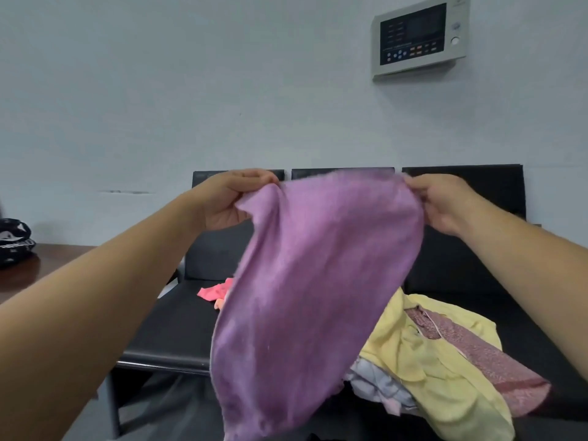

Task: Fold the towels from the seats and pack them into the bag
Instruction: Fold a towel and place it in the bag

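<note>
Fingers [259, 179] on towel [318, 281] (bag [14, 240] perhaps left)

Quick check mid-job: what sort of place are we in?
Probably a waiting area or office: a row of linked black seats stands against a plain wall, a control panel is mounted on it, and a wooden desk sits at left.

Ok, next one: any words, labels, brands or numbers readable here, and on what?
No text is readable.
Wall panel: small markings by its dark screen and buttons, too blurred to read.
Black bag at the left edge: white print, maybe lettering, too blurred to read.
Purple towel: no text visible.
</note>
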Motion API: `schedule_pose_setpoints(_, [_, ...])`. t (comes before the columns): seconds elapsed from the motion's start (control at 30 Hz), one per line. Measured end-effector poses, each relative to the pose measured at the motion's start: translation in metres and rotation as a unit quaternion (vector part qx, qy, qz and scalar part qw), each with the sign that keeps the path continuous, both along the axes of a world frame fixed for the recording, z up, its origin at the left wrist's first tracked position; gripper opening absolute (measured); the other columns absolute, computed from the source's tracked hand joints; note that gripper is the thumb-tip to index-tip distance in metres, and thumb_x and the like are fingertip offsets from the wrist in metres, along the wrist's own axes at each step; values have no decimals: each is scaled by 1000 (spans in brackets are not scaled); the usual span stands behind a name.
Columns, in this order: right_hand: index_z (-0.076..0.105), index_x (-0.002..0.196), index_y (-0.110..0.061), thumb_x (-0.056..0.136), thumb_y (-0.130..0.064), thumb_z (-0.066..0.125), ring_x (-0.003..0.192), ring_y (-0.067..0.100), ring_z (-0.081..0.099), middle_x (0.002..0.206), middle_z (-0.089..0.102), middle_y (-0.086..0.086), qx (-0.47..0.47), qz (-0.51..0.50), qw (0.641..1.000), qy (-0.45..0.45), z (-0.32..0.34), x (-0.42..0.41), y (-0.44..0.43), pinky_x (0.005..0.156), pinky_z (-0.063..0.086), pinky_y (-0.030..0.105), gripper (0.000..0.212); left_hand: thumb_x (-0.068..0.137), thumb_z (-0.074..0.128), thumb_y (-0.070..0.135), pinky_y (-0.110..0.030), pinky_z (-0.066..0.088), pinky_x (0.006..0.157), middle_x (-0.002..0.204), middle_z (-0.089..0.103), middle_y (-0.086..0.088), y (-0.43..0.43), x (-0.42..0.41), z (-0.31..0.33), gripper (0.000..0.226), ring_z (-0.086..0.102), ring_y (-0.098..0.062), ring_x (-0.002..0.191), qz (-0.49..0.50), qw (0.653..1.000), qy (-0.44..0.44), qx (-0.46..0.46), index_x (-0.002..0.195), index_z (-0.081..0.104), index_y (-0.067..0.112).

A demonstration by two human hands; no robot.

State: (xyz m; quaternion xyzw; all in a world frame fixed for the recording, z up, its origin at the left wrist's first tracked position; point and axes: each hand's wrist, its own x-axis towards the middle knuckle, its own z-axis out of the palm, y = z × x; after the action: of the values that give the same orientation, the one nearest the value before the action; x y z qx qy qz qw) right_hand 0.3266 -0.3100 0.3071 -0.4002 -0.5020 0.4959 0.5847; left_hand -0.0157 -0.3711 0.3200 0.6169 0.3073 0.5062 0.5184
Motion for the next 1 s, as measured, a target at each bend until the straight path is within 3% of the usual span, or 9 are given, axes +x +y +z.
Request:
schedule_pose_setpoints(0.17, [66,117,0,101,-11,59,97,25,70,109,71,14,25,-64,992,-107,-15,-10,6,77,60,38,20,99,58,3,-22,57,62,82,65,-2,28,-2,-21,16,61,-13,72,156,978,137,-16,91,68,12])
schedule_pose_setpoints(0.27, [71,109,-5,96,-6,62,99,27,69,110,70,13,34,-134,978,-156,-20,-6,10,87,61,41,15,94,70,20,-31,56,77,100,65,4,34,-11,-34,11,62,-17,87,302,835,456,60,105,70,20])
schedule_pose_setpoints(0.33, [72,107,-7,96,-6,62,99,25,68,111,68,10,34,-149,966,-208,-25,-2,10,86,61,40,15,92,72,28,-35,53,89,111,65,3,33,-13,-39,23,63,-20,100,329,748,572,70,113,69,20])
schedule_pose_setpoints(0.4, [72,104,-10,97,-5,61,101,25,66,112,67,8,41,-139,960,-239,-31,-1,8,83,61,37,14,93,70,23,-32,54,78,105,68,-1,30,-10,-43,17,64,-19,91,317,778,539,58,109,71,18])
schedule_pose_setpoints(0.5, [70,95,-17,100,-8,57,104,24,66,114,66,7,60,-125,962,-236,-38,-6,6,87,61,39,16,98,59,3,-22,50,53,81,61,-3,28,-2,-46,14,56,-12,62,201,921,334,-22,104,65,13])
schedule_pose_setpoints(0.57, [68,93,-20,100,-9,59,107,22,65,113,66,4,82,-123,962,-228,-40,-12,6,93,59,40,16,101,51,-3,-19,52,54,78,61,-5,26,6,-45,18,59,-10,60,105,967,229,-49,101,63,10])
schedule_pose_setpoints(0.67, [66,111,-19,94,-3,65,112,20,60,113,58,-8,125,-121,962,-209,-38,-22,4,96,57,42,23,101,46,-4,-21,58,65,90,69,-10,26,17,-41,22,69,-13,73,46,983,171,-44,98,67,4])
schedule_pose_setpoints(0.8, [75,95,-16,95,-1,61,113,20,60,104,64,-8,129,-80,961,-229,-40,-35,-1,100,54,41,21,98,54,-4,-26,60,82,112,74,-19,25,27,-42,19,74,-24,102,-1,985,166,-43,113,66,-3])
schedule_pose_setpoints(1.0, [81,93,-19,93,-11,67,103,12,67,101,74,-5,158,8,946,-284,-54,-54,-12,100,56,40,16,89,76,20,-20,58,67,87,77,-13,24,48,-53,22,76,-19,78,98,946,306,47,97,71,0])
